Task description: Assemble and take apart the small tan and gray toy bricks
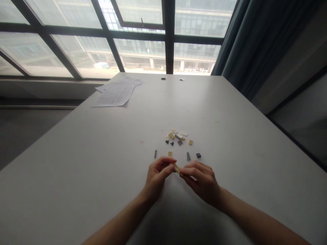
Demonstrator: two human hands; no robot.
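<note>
Tan building piece: one, held between the two hands just above the near part of the white worktop. Left hand is pinched on its left end with thumb and fingers, right hand on its right end; the fingers cover much of it, so its full shape cannot be told.

Just beyond the hands lie four pieces, spaced apart in a rough row: one narrow dark gray strip, one tan studded brick, one gray wedge and one small black piece. The left hand's fingers are in front of the brick's near edge.

Farther back is a loose cluster. It shows two small black bits, one long gray piece, one flat white piece and one cream studded piece, with more tan and gray parts overlapping; their exact number is unclear. One tan square lies just right of it.

At the far left are several overlapping printed sheets. Two round openings sit near the far edge, before a window; one dark curtain hangs at right.
</note>
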